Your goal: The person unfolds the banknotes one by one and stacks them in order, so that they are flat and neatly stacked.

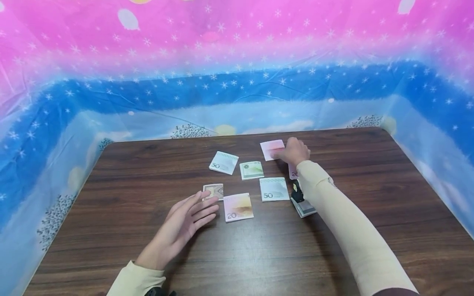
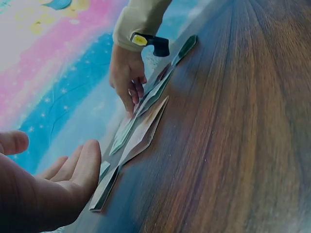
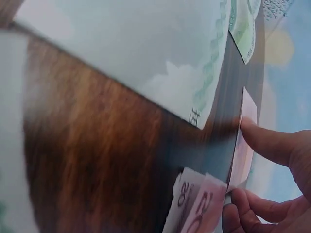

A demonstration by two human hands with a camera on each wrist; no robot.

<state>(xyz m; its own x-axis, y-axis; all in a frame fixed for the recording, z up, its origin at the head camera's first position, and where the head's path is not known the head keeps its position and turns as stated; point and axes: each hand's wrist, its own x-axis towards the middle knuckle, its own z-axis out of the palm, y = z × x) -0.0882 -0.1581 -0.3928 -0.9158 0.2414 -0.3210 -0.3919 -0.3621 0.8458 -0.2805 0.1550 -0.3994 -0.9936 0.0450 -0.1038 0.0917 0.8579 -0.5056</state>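
My right hand point(image 1: 294, 151) is at the far side of the table, pinching a folded pink banknote point(image 1: 269, 150) by its right edge. In the right wrist view the thumb point(image 3: 265, 141) lies on the note's face and the other fingers curl at its lower edge. A folded pink 20 note point(image 3: 201, 204) stands just beside those fingers; in the head view my sleeve partly covers it. My left hand point(image 1: 187, 222) hovers palm inward with relaxed fingers, holding nothing. Its fingertips overlap a small brown banknote point(image 1: 219, 191), left of a pink-yellow 20 note point(image 1: 238, 209).
Between the hands lie two folded 50 notes, one nearer point(image 1: 274, 189) and one farther point(image 1: 224, 163), and a green note point(image 1: 252, 170). A grey-green note point(image 1: 305, 209) sits under my right forearm. A patterned curtain point(image 1: 237, 90) surrounds the wooden table point(image 1: 237, 255).
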